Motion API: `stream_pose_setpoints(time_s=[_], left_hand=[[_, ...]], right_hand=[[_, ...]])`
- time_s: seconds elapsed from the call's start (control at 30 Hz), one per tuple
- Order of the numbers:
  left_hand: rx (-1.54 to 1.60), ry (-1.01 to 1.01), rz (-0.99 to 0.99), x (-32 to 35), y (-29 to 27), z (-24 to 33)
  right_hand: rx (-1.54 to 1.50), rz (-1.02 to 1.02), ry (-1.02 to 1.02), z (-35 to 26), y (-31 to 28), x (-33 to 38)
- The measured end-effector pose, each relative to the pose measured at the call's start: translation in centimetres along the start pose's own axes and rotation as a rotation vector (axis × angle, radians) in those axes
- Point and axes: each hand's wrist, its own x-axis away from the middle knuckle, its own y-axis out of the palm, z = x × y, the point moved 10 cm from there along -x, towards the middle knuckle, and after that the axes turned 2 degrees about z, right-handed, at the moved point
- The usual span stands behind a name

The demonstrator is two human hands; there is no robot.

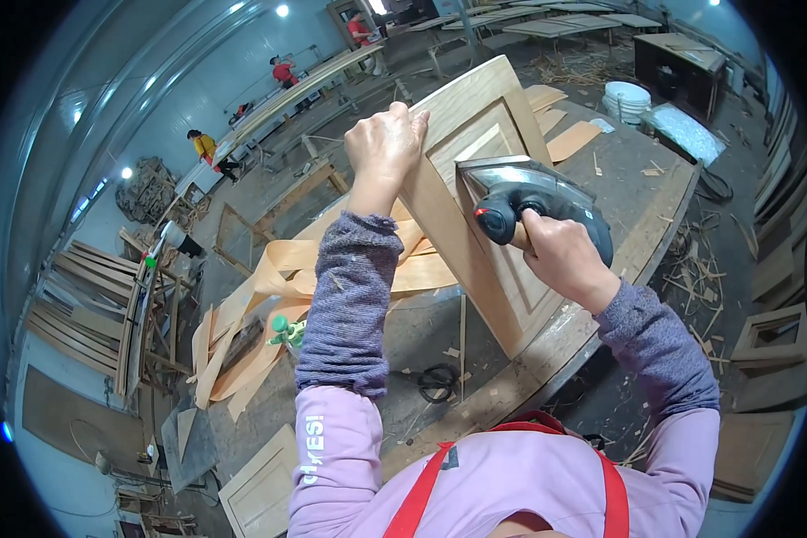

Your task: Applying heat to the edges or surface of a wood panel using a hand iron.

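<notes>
A light wooden cabinet door panel [475,134] stands tilted on its edge on the grey workbench [637,179]. My left hand [384,143] grips its upper left edge and holds it up. My right hand [560,255] is shut on the handle of a dark clothes iron [533,202], whose metal sole presses against the panel's near right edge. Long strips of thin wood veneer [278,287] curl over the bench to the left of the panel.
Black scissors [438,381] and a green spray bottle [287,332] lie on the bench near me. White buckets [628,100] stand at the far end. Wood scraps litter the floor at right. Other people in red and yellow work at long tables behind.
</notes>
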Motion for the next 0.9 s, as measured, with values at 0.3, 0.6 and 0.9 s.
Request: stream_pose_setpoints(time_s=[0.3, 0.6, 0.9], left_hand=[[-0.027, -0.013, -0.041, -0.5, 1.3, -0.8], [-0.038, -0.025, -0.051, -0.7, 2.4, -1.2], [-0.046, -0.033, -0.046, -0.9, 2.7, -1.6]], right_hand=[[-0.191, -0.001, 0.013, 2.8, 1.4, -1.6], [-0.477, -0.078, -0.064, 4.7, 3.1, -1.8], [-0.444, -0.132, -0.037, 5.5, 3.2, -2.6]])
